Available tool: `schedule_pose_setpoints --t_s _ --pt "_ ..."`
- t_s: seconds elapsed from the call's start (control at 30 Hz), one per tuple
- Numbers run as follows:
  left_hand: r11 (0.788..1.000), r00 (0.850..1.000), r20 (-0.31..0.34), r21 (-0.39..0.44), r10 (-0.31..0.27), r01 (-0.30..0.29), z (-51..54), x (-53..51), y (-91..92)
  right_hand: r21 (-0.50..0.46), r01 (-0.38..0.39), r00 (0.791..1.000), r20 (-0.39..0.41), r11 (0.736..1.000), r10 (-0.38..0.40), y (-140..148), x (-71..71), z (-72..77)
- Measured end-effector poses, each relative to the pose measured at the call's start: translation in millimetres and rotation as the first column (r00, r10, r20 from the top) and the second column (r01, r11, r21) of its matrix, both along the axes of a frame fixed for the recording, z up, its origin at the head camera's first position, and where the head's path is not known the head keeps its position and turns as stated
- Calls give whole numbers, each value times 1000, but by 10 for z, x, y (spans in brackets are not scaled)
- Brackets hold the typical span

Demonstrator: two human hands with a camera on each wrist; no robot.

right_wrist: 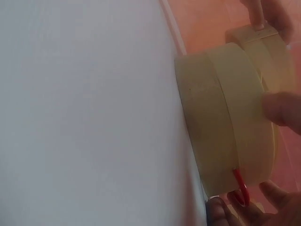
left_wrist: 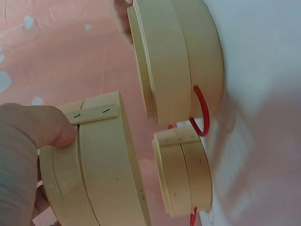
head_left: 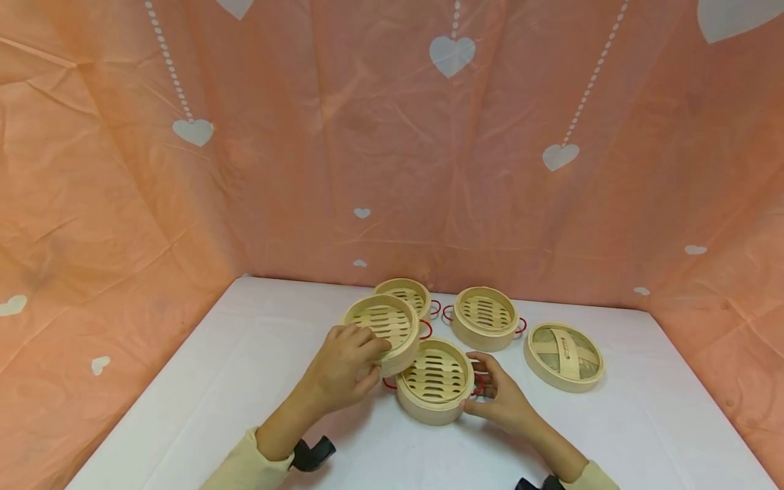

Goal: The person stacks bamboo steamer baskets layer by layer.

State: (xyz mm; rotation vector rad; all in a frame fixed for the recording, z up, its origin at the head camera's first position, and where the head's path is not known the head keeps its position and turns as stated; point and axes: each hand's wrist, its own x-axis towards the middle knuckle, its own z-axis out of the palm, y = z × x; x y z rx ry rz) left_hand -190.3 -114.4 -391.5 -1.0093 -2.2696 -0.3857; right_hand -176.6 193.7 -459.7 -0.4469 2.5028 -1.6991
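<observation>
My left hand (head_left: 346, 364) holds a round bamboo steamer basket (head_left: 382, 323) by its near side, the thumb pressed on its wall in the left wrist view. This basket is lifted off the table and tilted, just left of and above a second bamboo steamer basket (head_left: 433, 374). That second basket rests on the table, red cord handles at its sides. My right hand (head_left: 505, 401) grips its right side; in the right wrist view the thumb (right_wrist: 282, 108) lies at the upper rim and the other fingers are beside the red handle (right_wrist: 242, 188).
Behind the lifted basket stands another steamer basket (head_left: 404, 291), partly hidden. To its right is one more basket (head_left: 486, 313) with red handles. A woven bamboo lid (head_left: 566, 357) lies at the right on the white table (head_left: 649, 422). An orange cloth (head_left: 398, 170) hangs behind.
</observation>
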Motion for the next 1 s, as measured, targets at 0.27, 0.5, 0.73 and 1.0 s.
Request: schedule_pose_setpoints --t_s 0.27,0.5,0.73,1.0 --pt "999 999 -3 -9 -42 42 -13 36 117 -19 3 1000 -2 1000 -3 0 5 27" --pt "998 998 14 -10 -62 63 -64 77 195 -26 -3 1000 4 1000 3 -7 6 29" --pt "997 997 4 -16 -81 81 -108 106 266 -4 6 1000 7 1000 -6 -18 4 10" --pt "994 993 -29 -14 -113 113 -141 118 350 5 -7 1000 -13 1000 7 -4 -11 -22"
